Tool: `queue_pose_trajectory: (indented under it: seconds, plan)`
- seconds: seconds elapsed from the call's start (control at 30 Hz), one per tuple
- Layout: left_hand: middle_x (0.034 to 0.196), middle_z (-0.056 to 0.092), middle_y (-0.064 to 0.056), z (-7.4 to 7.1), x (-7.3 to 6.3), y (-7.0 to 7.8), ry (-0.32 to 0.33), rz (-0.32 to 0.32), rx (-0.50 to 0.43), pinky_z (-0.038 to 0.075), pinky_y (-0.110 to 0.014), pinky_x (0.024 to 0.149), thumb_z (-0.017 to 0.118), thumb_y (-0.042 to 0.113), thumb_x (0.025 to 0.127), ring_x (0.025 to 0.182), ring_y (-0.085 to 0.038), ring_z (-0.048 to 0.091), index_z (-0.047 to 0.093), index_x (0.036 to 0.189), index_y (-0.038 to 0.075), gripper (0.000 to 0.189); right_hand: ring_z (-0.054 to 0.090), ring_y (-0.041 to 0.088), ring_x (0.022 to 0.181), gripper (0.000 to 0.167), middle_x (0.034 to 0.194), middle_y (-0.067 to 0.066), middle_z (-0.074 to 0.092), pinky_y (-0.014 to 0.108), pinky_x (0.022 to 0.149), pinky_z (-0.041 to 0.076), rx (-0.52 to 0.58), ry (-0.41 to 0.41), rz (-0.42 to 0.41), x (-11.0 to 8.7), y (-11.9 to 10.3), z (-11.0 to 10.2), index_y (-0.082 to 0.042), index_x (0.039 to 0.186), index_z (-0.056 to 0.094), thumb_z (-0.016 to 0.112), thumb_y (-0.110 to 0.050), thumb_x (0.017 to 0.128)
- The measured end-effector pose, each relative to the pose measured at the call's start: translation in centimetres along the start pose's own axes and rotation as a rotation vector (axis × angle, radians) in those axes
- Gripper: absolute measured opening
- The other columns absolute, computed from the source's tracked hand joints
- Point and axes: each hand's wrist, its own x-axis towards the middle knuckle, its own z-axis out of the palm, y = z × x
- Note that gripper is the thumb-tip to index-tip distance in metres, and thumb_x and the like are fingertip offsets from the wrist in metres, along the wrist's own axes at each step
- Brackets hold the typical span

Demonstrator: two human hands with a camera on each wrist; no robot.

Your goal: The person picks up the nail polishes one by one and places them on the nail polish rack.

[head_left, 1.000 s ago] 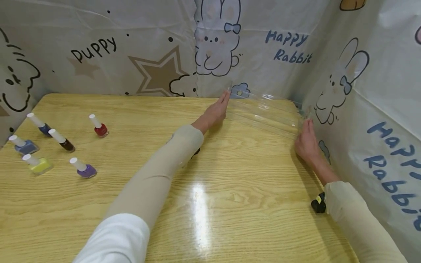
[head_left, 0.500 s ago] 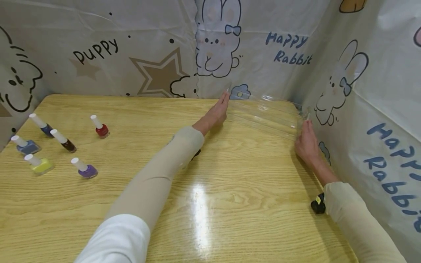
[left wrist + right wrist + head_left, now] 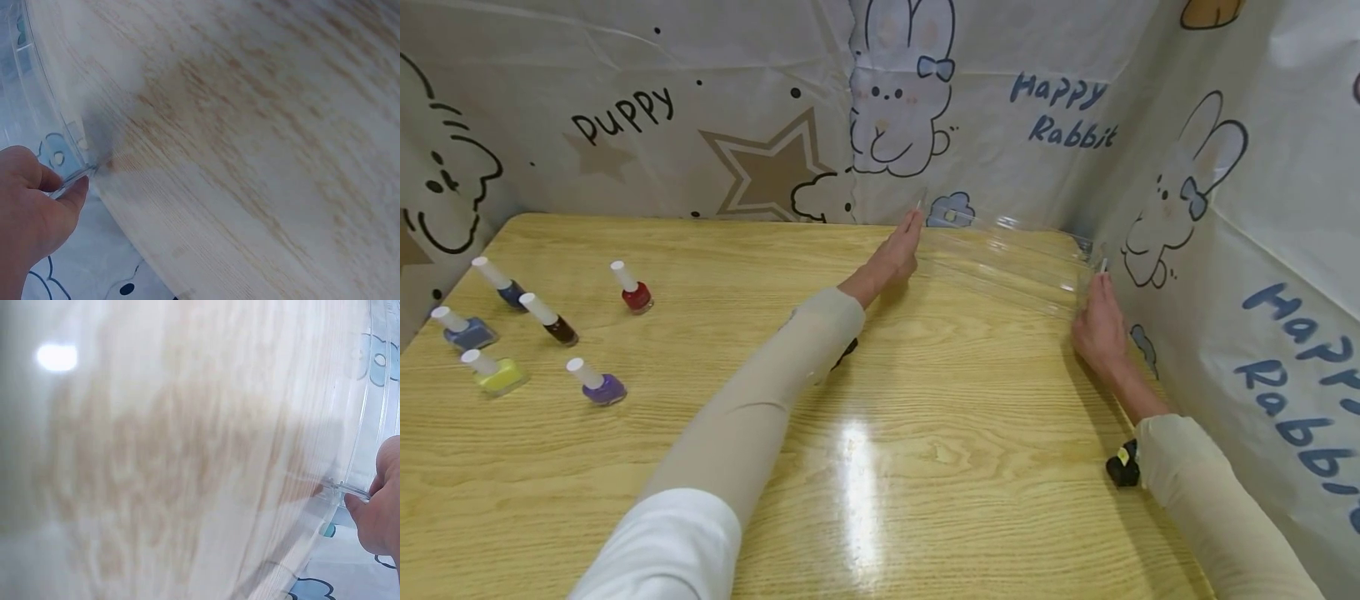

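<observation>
A clear plastic rack with step-like tiers is at the far right corner of the table, between both hands. My left hand pinches its left end panel; in the left wrist view the thumb and fingers of that hand grip the thin clear edge. At the other end, my right hand pinches the right panel. The right wrist view has this hand gripping the clear edge near the tabletop. Being transparent, the rack's exact outline is hard to make out.
Nail polish bottles with white caps stand on the left of the wooden table: red, purple, yellow, dark brown, grey-blue and dark blue. A printed cloth backs the table and runs down its right side.
The head view has shifted slightly, so the bottles appear a little further right. Both hands keep their hold on the rack, which stays nearly in place.
</observation>
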Motion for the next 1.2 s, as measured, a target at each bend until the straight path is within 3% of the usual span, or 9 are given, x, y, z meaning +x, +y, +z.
queue_pose_trajectory:
  seconds: [0.17,0.47,0.73,0.97,1.2]
  plan:
    - [0.167,-0.002,-0.010,-0.6,-0.2,-0.2,0.000,-0.017,0.014,0.012,-0.031,0.119,0.037,-0.017,0.095,0.151,-0.022,0.006,0.001,0.160,0.008,0.078,0.024,0.047,0.142,0.058,0.153,0.038,0.022,0.056,0.112,0.025,0.002,0.013,-0.006,0.3,-0.3,0.4,0.020,0.142,0.029,0.034,0.014,0.085]
    - [0.167,-0.006,-0.007,-1.3,-0.5,-1.1,-0.010,-0.038,-0.006,0.006,-0.028,0.118,0.035,-0.017,0.096,0.151,-0.019,0.001,-0.003,0.160,0.010,0.080,0.022,0.045,0.144,0.060,0.153,0.037,0.024,0.053,0.114,0.023,0.018,0.028,-0.030,0.5,-1.0,1.0,0.018,0.144,0.028,0.035,0.015,0.084]
    - [0.166,-0.003,-0.012,-2.2,-1.9,-2.0,0.016,-0.004,0.027,0.005,-0.026,0.118,0.037,-0.017,0.094,0.151,-0.021,0.002,-0.001,0.160,0.005,0.078,0.019,0.043,0.145,0.062,0.154,0.037,0.022,0.052,0.116,0.019,0.012,0.002,-0.042,0.9,-2.0,1.3,0.016,0.147,0.025,0.034,0.014,0.086]
    - [0.166,-0.003,-0.014,-3.0,-3.2,-3.0,0.039,0.004,-0.004,0.006,-0.028,0.118,0.035,-0.019,0.092,0.151,-0.022,0.003,-0.002,0.159,0.004,0.080,0.023,0.044,0.144,0.055,0.154,0.035,0.024,0.061,0.109,0.027,0.015,-0.006,-0.059,1.4,-3.1,1.6,0.017,0.142,0.031,0.034,0.014,0.087]
    - [0.166,-0.002,-0.014,-3.6,-4.7,-3.7,0.066,0.017,-0.035,0.005,-0.028,0.118,0.030,-0.019,0.093,0.151,-0.023,0.002,-0.001,0.159,0.003,0.077,0.017,0.042,0.147,0.060,0.156,0.035,0.019,0.051,0.117,0.016,0.029,-0.033,-0.057,1.5,-4.1,1.9,0.016,0.149,0.021,0.034,0.011,0.091]
